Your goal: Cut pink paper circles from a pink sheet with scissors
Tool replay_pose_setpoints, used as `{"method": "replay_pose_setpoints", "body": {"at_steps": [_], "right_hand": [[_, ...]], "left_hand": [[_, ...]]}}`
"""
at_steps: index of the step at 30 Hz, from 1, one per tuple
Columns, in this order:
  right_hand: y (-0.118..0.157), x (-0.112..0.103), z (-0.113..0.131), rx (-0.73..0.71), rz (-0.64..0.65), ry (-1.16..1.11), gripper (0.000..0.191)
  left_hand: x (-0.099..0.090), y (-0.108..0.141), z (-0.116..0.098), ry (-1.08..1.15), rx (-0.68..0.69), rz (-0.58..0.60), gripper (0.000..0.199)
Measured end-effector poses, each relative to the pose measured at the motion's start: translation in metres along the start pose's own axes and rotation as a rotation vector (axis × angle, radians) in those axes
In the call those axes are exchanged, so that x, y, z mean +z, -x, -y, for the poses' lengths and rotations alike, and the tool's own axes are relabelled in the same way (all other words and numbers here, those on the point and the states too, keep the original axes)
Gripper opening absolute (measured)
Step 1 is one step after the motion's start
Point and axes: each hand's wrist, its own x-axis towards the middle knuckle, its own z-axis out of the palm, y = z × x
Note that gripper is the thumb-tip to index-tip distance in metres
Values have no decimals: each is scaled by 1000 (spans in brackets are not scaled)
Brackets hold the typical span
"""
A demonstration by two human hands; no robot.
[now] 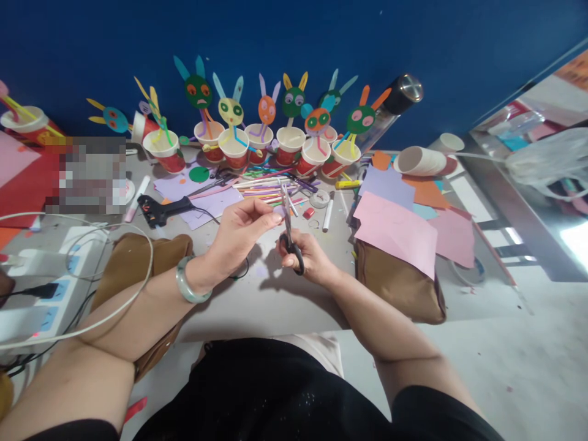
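Note:
My left hand (239, 236), wearing a pale green bangle (184, 280), pinches a small piece of light purple paper (279, 211) between thumb and fingers. Black-handled scissors (297, 262) are in my right hand (312, 257), with fingers through the loops. Their blades point up and away from me, right beside the paper; whether they touch it I cannot tell. Behind my hands lies a pile of coloured sticks (260, 188). A white marker (328, 212) and a small red cap (309, 213) lie just beyond the scissors.
Paper cups (235, 150) with rabbit-like paper figures line the blue wall. A black glue gun (165, 209) lies left, near a power strip (46, 294) and looping white cable. Pink paper (397, 229) rests on a brown pouch (399, 285) at right. A bottle (395, 98) leans behind.

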Motion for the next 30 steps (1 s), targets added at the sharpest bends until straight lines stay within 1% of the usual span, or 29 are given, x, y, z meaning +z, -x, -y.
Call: {"method": "replay_pose_setpoints", "body": {"at_steps": [30], "right_hand": [[1, -1, 2, 1, 8, 58, 72]], "left_hand": [[0, -1, -4, 11, 8, -31, 16]]}}
